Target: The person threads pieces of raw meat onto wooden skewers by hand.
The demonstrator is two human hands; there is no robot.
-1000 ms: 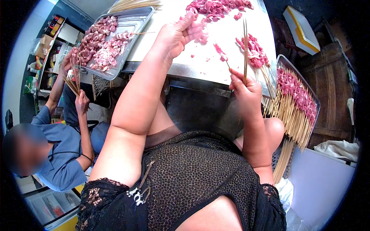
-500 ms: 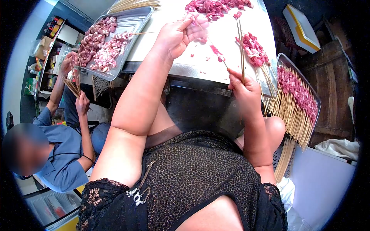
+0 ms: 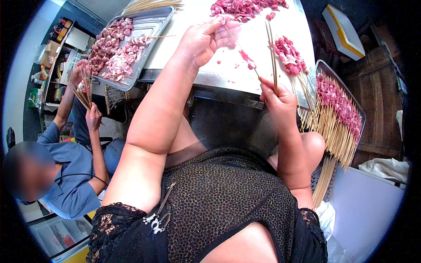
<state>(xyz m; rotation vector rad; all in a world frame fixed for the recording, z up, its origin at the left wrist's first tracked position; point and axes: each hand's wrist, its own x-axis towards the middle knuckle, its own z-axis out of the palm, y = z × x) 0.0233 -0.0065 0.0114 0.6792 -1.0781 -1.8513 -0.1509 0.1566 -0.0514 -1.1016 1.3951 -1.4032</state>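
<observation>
My right hand is closed around several thin bamboo skewers at the table's front edge. One meat skewer slants up and left from its fingers, with red meat threaded partway along. Other skewers in that hand point upward, with a bit of meat near the top. Over the table, my left hand has its thumb and forefinger pinched at the slanting skewer's upper end; what lies between the fingertips is too small to make out. Just beyond them lies a pile of cut raw meat.
Finished meat skewers lie at the table's right, and more fill a tray beside it. A metal tray of meat pieces stands at left. A co-worker at left holds a bundle of skewers.
The upright skewers in my right hand have tipped slightly left. My left hand's fingertips have shifted a little along the slanting skewer's end; otherwise both hands keep their places.
</observation>
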